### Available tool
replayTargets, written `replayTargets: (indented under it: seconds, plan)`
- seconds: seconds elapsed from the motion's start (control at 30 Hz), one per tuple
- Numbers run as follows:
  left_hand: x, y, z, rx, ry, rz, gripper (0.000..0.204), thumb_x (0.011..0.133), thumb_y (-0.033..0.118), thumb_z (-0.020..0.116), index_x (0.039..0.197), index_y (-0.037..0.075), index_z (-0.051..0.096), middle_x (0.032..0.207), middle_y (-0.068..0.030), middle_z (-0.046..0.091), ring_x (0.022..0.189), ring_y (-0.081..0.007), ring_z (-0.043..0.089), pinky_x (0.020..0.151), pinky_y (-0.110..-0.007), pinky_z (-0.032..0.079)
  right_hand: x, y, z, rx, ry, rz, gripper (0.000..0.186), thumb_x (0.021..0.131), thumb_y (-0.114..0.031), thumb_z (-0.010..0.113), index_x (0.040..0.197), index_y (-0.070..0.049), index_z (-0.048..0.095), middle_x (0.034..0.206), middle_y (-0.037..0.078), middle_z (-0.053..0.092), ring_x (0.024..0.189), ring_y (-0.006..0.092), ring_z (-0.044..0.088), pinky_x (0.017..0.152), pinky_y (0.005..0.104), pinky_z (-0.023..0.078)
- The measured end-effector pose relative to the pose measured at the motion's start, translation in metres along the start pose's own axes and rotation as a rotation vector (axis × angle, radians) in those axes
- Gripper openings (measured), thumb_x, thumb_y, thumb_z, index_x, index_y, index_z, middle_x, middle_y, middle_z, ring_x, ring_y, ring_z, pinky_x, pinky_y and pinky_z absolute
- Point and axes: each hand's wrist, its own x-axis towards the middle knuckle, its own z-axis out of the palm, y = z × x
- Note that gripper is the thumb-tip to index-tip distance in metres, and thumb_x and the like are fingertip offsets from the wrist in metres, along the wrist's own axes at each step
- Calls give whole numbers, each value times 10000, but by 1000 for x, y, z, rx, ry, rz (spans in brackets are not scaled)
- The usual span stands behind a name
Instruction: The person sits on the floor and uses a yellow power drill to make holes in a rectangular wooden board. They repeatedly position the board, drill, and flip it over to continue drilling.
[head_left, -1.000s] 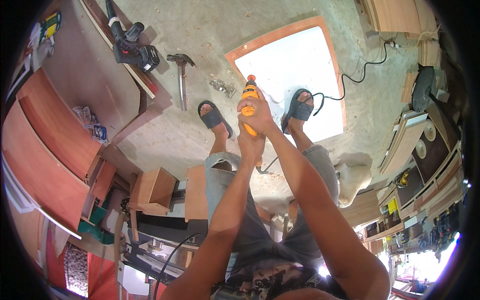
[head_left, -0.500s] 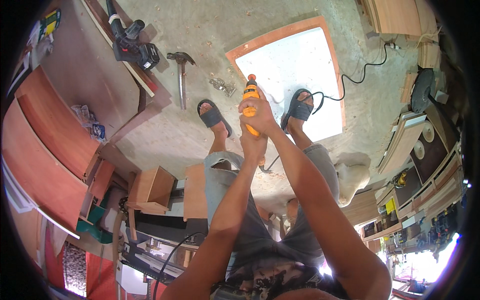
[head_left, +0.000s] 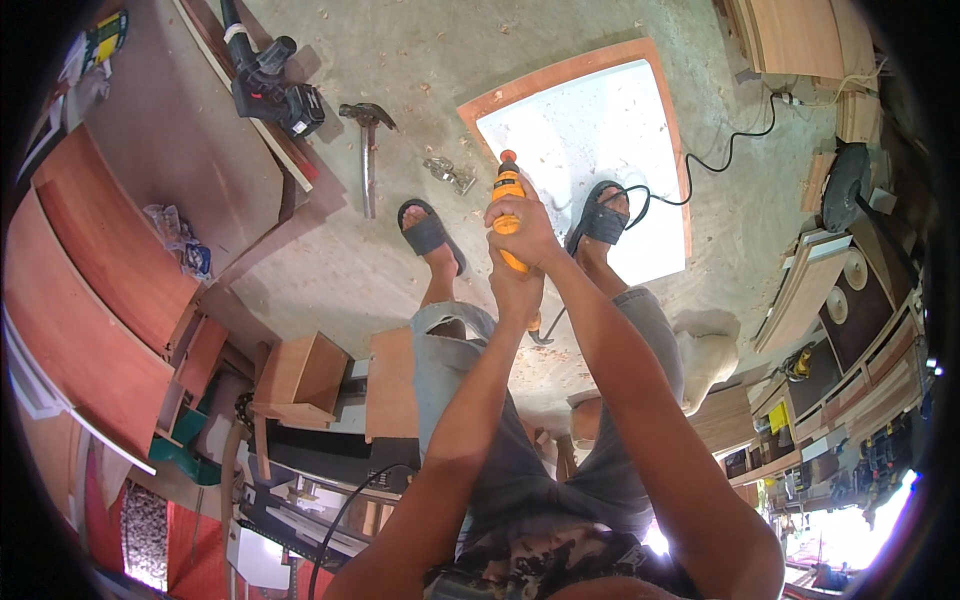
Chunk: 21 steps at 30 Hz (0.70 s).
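I grip a yellow-orange power tool [head_left: 508, 188] with a red tip, held out between my legs. My right hand [head_left: 525, 228] is closed round its upper body, and my left hand [head_left: 515, 290] is closed round its lower part, with a cord hanging below. Past the tool, a white board [head_left: 570, 120] with a wooden border lies on the concrete floor, with my right sandalled foot on it. A hammer [head_left: 368, 170] and a small metal clamp-like piece [head_left: 448, 174] lie to the left of it.
A black cordless blower [head_left: 265, 80] lies at the upper left beside curved wooden panels [head_left: 110, 260]. Stacked boards [head_left: 800, 285] and a black disc [head_left: 845, 185] stand at the right. A wooden box [head_left: 300, 375] is at lower left. A black cord [head_left: 730, 150] snakes across the floor.
The tool and both my hands have shifted slightly to the right in the picture. The floor items have shifted a little as the view moved. My grip is the same.
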Motion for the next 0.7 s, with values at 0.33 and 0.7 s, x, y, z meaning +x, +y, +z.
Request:
replayTargets:
  seconds: [0.33,0.7]
  plan:
    - [4,-20,-1,-67,10,17,560,779,-28,686,1264,26,411,949,-107,658,728,-158,672,602,-281,543,0,-1,8,-21,29,-29,184,625,-173,761,798,-148,702,929,14,718,1373,444,367,1109,451,382]
    - [-11,-21,-9,-175,-44,-199,670,796,100,764,1352,21,399,1115,-178,674,988,-251,688,841,-353,536,-12,-7,16,-82,11,-42,171,618,-169,756,780,-157,699,904,1,714,1350,450,387,1118,470,354]
